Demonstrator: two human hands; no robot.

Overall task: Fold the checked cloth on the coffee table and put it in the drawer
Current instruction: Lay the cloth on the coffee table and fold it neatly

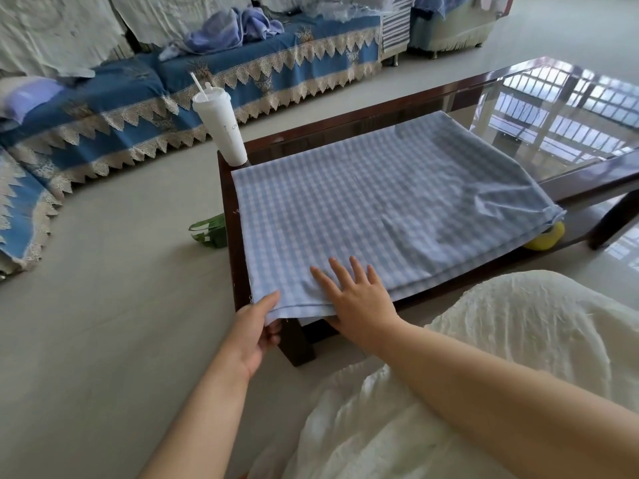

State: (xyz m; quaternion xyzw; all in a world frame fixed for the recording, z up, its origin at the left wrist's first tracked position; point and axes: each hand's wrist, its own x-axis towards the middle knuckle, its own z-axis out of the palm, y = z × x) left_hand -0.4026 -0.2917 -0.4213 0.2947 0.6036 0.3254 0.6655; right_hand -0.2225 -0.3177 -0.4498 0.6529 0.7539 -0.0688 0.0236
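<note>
The blue-and-white checked cloth (pixel 387 202) lies spread over the left end of the glass-topped coffee table (pixel 587 174), in more than one layer. Its near edge and right corner hang a little over the table's edge. My left hand (pixel 257 326) pinches the cloth's near left corner, thumb on top and fingers underneath. My right hand (pixel 356 295) rests flat on the cloth beside it, fingers spread, palm pressing the near edge. No drawer is in view.
A tall white cup with a straw (pixel 221 126) stands at the table's far left corner, touching the cloth's edge. A yellow object (pixel 544 236) sits on the lower shelf. A green bag (pixel 209 229) lies on the floor. A blue-covered sofa (pixel 138 98) runs behind.
</note>
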